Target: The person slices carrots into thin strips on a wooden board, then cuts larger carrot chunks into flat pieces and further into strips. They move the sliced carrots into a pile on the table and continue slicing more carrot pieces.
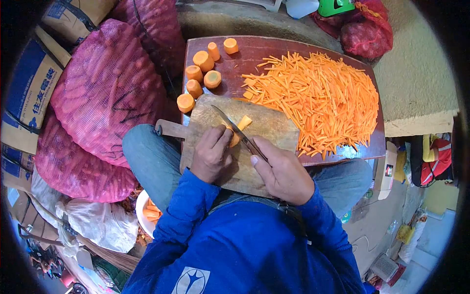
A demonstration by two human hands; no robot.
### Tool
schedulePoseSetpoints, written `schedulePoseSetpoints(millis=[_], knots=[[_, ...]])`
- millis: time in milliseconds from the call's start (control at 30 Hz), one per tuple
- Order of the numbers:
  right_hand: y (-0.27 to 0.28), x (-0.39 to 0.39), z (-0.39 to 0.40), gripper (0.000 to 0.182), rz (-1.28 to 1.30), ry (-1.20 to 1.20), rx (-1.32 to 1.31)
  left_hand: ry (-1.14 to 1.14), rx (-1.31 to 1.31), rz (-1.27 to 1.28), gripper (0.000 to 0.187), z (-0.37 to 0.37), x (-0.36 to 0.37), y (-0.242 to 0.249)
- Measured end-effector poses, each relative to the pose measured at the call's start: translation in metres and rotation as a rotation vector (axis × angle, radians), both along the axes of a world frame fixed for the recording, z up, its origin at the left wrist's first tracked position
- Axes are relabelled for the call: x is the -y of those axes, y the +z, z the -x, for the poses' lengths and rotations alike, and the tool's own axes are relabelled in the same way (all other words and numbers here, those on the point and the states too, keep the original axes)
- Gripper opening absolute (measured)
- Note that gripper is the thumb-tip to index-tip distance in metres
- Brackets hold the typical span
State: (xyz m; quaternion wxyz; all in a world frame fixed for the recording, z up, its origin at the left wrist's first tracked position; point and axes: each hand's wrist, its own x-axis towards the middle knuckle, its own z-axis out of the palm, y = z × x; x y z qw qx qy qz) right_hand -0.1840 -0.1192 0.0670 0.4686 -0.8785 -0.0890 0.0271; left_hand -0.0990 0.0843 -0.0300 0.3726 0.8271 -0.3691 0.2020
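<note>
A wooden cutting board (274, 130) lies tilted across my lap and the near edge of the low table. My right hand (286, 172) is wrapped round the handle of a knife (226, 116), whose blade points up and left over the board. Beside the blade, the curled fingers of my left hand (211, 151) press on a carrot piece (235, 139), mostly hidden by the fingers and the knife. A pale orange carrot slice (244, 122) rests just across the blade. Right of the board spreads a large heap of carrot sticks (323, 98).
Several peeled carrot chunks (203, 61) stand at the left of the red-brown table (274, 45). Pink mesh sacks of carrots (107, 88) crowd my left. A white bowl (142, 209) with carrot pieces sits by my left knee. A concrete ledge (416, 83) borders the right.
</note>
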Motion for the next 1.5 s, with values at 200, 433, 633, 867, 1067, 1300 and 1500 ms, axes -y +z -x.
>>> schedulePoseSetpoints(millis=[200, 433, 633, 867, 1067, 1300, 1500], knots=[[0.005, -0.002, -0.004, 0.038, 0.052, -0.005, -0.164, -0.019, -0.009, 0.018, 0.053, 0.001, 0.0, 0.004], [-0.014, 0.001, 0.014, 0.034, 0.186, 0.004, -0.273, 0.029, 0.06, 0.005, 0.045, 0.003, 0.005, 0.005], [-0.017, 0.002, 0.007, 0.03, 0.15, 0.011, -0.184, 0.036, 0.037, 0.042, 0.043, 0.008, 0.007, 0.007], [-0.033, 0.007, 0.004, 0.028, 0.147, 0.012, -0.108, 0.096, 0.023, 0.059, 0.037, 0.01, 0.008, -0.008], [-0.036, -0.006, -0.006, 0.028, 0.205, 0.022, -0.064, 0.107, 0.013, 0.059, 0.039, 0.012, 0.001, -0.012], [-0.037, 0.0, -0.018, 0.035, 0.002, 0.02, -0.034, 0.115, -0.037, 0.089, 0.041, 0.017, 0.002, -0.006], [-0.014, 0.002, -0.012, 0.039, -0.025, 0.005, -0.03, 0.103, -0.086, 0.123, 0.032, 0.014, 0.002, -0.003]])
